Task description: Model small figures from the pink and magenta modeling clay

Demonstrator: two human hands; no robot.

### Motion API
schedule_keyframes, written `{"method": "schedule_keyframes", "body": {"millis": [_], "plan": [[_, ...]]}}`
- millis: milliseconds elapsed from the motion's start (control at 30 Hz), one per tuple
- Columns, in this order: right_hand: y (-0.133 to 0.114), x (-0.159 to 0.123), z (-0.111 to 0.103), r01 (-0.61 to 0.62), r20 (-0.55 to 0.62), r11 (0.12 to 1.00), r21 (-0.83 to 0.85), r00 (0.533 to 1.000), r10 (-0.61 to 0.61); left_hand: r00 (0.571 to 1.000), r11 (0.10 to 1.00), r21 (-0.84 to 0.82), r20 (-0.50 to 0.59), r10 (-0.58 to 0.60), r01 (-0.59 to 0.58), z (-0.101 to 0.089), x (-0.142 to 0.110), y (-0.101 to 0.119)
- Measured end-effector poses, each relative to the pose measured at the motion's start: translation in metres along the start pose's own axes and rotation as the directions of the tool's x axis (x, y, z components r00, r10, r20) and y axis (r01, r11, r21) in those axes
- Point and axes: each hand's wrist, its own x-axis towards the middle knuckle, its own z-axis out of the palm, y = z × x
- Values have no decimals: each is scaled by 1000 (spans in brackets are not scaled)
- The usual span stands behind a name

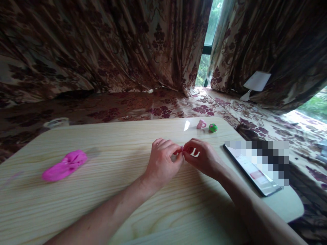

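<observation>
Over the middle of the table, my left hand (165,160) and my right hand (200,154) meet fingertip to fingertip. Both are closed in a pinch on one tiny pink piece (182,148), mostly hidden by the fingers; it looks like modelling clay. On the left lies a larger, flattened lump of bright pink clay (63,166) with creases and dents in its surface. Beyond my right hand stand a small pale pink shape with a loop like a handle (201,124) and a small green ball with pink spots (213,128).
The light wooden table (114,136) has rounded corners. A tablet or large phone (252,173), partly pixelated, lies along its right edge. Patterned cloth and curtains (102,44) surround the table. A white lamp (257,81) stands behind at the right.
</observation>
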Motion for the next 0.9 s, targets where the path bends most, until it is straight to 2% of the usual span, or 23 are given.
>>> {"method": "schedule_keyframes", "body": {"millis": [167,367,533,767,900], "plan": [[2,1,2,-28,-1,1000,-1,1000,28,1000,1000,7,10,2,-2,1,0,2],[5,2,7,-66,-21,990,123,997,70,994,989,-104,17,-108,109,1,2,0],[4,2,5,-43,-1,986,161,999,44,988,974,-169,22,-152,153,-1,3,-1],[3,0,1,-7,70,993,121,998,-1,986,974,-149,36,-165,169,-1,3,-1],[2,1,3,3,64,996,90,998,-9,987,979,-125,32,-158,161,1,3,0]]}}
